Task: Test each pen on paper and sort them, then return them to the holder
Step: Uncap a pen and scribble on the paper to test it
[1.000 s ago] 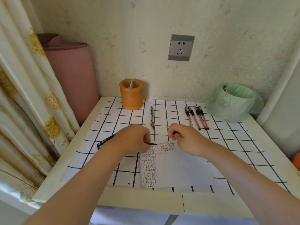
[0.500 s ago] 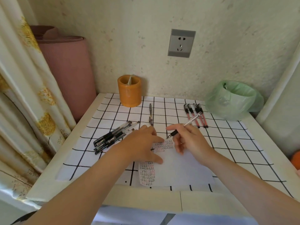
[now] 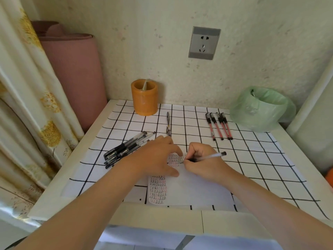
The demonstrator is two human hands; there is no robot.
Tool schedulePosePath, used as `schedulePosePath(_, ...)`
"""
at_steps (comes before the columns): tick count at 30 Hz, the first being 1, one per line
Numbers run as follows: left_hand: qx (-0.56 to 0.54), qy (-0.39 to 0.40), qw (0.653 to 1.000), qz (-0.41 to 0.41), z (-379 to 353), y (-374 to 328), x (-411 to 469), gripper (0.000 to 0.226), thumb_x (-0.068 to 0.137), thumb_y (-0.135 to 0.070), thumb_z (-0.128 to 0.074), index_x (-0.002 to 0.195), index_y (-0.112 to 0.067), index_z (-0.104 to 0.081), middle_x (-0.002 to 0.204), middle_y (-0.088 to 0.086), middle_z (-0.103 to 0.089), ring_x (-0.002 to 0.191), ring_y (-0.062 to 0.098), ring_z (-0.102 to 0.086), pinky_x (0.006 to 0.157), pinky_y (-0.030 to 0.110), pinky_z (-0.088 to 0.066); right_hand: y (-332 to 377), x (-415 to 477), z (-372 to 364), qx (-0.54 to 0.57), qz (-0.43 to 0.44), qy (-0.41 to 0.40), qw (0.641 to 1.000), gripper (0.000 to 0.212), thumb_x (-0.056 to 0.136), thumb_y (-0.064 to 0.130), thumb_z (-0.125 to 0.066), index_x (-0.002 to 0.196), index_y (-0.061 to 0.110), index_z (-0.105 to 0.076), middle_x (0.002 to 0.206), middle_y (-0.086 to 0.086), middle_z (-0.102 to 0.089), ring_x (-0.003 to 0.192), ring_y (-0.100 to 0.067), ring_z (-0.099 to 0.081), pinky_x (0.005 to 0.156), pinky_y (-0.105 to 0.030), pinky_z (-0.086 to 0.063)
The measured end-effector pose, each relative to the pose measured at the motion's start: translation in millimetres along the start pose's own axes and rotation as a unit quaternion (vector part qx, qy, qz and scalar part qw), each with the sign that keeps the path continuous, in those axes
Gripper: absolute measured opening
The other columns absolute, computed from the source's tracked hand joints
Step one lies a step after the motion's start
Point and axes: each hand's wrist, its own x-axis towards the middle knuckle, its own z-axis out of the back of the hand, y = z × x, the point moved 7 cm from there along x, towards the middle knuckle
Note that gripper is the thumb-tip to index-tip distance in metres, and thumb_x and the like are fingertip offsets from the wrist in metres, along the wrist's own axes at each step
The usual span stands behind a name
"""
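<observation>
My right hand point(image 3: 203, 159) grips a clear pen with a black end point(image 3: 210, 156), its tip down on the white paper point(image 3: 194, 190) among rows of small written marks. My left hand point(image 3: 155, 157) lies flat on the paper's left part, fingers spread, holding nothing. A heap of black pens point(image 3: 126, 149) lies left of my left hand. One single pen point(image 3: 168, 123) lies alone behind my hands. Several red pens point(image 3: 219, 125) lie in a row at the back right. The orange holder point(image 3: 144, 97) stands at the back with one pale stick inside.
A white table with a black-grid cloth point(image 3: 252, 159) carries everything. A small bin lined with a green bag point(image 3: 261, 109) stands at the back right. A pink rolled mat point(image 3: 72, 73) and a curtain point(image 3: 23, 98) are on the left. A wall socket point(image 3: 204, 43) is above.
My hands came apart from the pen. The left hand went flat onto the paper, uncovering the heap of black pens, and the right hand swung the pen down into writing position.
</observation>
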Motion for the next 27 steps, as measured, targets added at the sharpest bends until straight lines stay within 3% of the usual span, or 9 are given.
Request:
schedulePosePath(3,-0.021,0.015,1.000,0.004,-2.6,0.5,0.7,0.054,0.074,-0.053,-0.076,0.124,-0.043,-0.058,0.102,-0.015,-0.044,0.105,0.008,-0.041,0.078,0.029,-0.041,0.6,0.2,0.1,-0.032,0.006,0.000,0.999,0.022,0.077,-0.005,-0.064,0.066,0.010,-0.053,0.059,0.001,-0.052,0.051,-0.015,-0.042,0.042,-0.023,-0.032)
schedulePosePath(7,-0.033,0.021,0.999,0.012,-4.3,2.6,2.5,0.052,0.073,-0.052,-0.076,0.121,-0.045,-0.057,0.097,-0.018,-0.042,0.102,0.008,-0.042,0.084,0.033,-0.046,-0.4,0.3,-0.5,-0.032,0.018,0.008,0.999,0.019,0.077,-0.005,-0.063,0.067,0.006,-0.050,0.060,-0.002,-0.049,0.053,-0.017,-0.038,0.043,-0.023,-0.029)
schedulePosePath(18,-0.040,0.034,0.998,0.022,-6.8,4.0,5.2,0.055,0.072,-0.051,-0.078,0.121,-0.044,-0.056,0.103,-0.013,-0.045,0.105,0.011,-0.043,0.087,0.034,-0.047,-1.0,0.4,-4.5,-0.031,0.034,0.018,0.999,0.022,0.080,-0.003,-0.065,0.067,0.009,-0.052,0.058,0.004,-0.049,0.049,-0.008,-0.039,0.043,-0.021,-0.031)
schedulePosePath(27,-0.045,0.041,0.998,0.031,-5.9,2.9,4.4,0.055,0.073,-0.049,-0.079,0.122,-0.042,-0.056,0.106,-0.011,-0.047,0.106,0.011,-0.042,0.089,0.033,-0.045,-5.2,0.1,-2.5,-0.041,0.033,0.010,0.999,0.021,0.078,0.002,-0.065,0.066,0.013,-0.051,0.060,0.001,-0.049,0.053,-0.013,-0.039,0.047,-0.026,-0.031)
